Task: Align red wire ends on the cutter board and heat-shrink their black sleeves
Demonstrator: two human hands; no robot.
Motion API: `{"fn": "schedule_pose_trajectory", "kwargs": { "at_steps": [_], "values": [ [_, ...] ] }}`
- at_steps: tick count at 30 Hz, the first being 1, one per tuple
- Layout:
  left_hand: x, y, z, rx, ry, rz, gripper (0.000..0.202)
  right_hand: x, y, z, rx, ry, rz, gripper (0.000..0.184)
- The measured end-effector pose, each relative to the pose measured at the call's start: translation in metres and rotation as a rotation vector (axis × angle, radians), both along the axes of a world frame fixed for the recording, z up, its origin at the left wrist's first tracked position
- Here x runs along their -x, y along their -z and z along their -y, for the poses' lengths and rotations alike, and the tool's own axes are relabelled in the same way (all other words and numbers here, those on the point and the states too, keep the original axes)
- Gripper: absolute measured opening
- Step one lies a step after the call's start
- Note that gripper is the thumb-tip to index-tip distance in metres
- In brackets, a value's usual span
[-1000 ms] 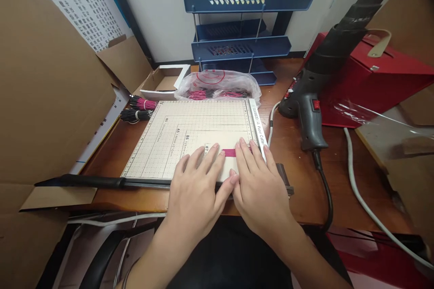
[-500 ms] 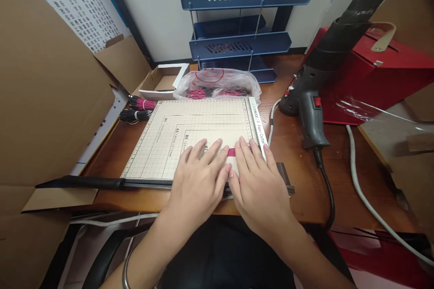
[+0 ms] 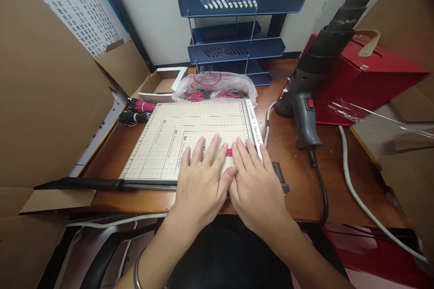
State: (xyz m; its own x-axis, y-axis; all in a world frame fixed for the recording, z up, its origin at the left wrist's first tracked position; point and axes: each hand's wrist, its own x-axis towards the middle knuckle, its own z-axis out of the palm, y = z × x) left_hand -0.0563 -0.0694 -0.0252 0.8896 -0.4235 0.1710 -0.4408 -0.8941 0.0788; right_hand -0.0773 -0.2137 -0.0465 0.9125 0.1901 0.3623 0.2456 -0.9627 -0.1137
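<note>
A cream paper cutter [image 3: 152, 144] with printed grid lines lies on the wooden desk, its black-handled arm [image 3: 98, 184] along the near edge. Pink wires [image 3: 229, 152] show in the gap between my hands; the rest of them is mostly hidden under the fingers. My left hand [image 3: 203, 180] lies palm down on the board with fingers spread. Beside it, my right hand [image 3: 256, 176] rests flat over the wires near the board's right edge, fingers stretched out and closer together. The two thumbs touch or nearly touch.
Behind the cutter are a plastic bag [image 3: 217, 83] of pink and black wires and a small white-edged box [image 3: 162, 83]. Wire bundles [image 3: 137, 110] lie left. A heat gun [image 3: 307, 113] stands right, before a red box [image 3: 366, 72]. Blue shelves [image 3: 237, 49] rise at the back.
My left hand's fingers have shifted slightly and its thumb has moved up against my right hand. The view has tilted a little; the cutter and wires look unmoved.
</note>
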Motion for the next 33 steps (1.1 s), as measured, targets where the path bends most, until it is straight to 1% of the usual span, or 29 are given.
{"fn": "schedule_pose_trajectory", "kwargs": {
  "at_steps": [6, 10, 14, 15, 20, 24, 26, 33],
  "values": [
    [0.000, -0.001, -0.002, -0.008, 0.024, -0.030, 0.063, 0.001, 0.001, 0.000, 0.024, -0.003, -0.005, 0.056],
    [0.005, -0.002, 0.001, 0.048, 0.051, -0.039, 0.064, 0.000, 0.004, 0.000, 0.042, -0.006, 0.027, 0.055],
    [0.010, -0.006, 0.007, 0.132, 0.172, -0.078, 0.068, 0.000, 0.006, 0.002, 0.083, -0.055, 0.086, 0.055],
    [0.010, -0.006, 0.008, 0.148, 0.186, -0.079, 0.069, 0.001, 0.006, 0.002, 0.093, -0.063, 0.090, 0.055],
    [0.009, -0.007, 0.007, 0.187, 0.147, -0.059, 0.072, 0.002, 0.006, 0.003, 0.103, -0.067, 0.084, 0.055],
    [0.010, -0.005, 0.007, 0.172, 0.222, -0.077, 0.073, 0.002, 0.006, 0.001, 0.097, -0.067, 0.066, 0.057],
    [0.010, -0.004, 0.009, 0.166, 0.240, -0.081, 0.074, 0.002, 0.006, 0.000, 0.099, -0.066, 0.054, 0.058],
    [0.009, -0.002, 0.012, 0.172, 0.188, -0.036, 0.078, 0.001, 0.009, 0.001, 0.100, -0.052, 0.065, 0.056]
  ]
}}
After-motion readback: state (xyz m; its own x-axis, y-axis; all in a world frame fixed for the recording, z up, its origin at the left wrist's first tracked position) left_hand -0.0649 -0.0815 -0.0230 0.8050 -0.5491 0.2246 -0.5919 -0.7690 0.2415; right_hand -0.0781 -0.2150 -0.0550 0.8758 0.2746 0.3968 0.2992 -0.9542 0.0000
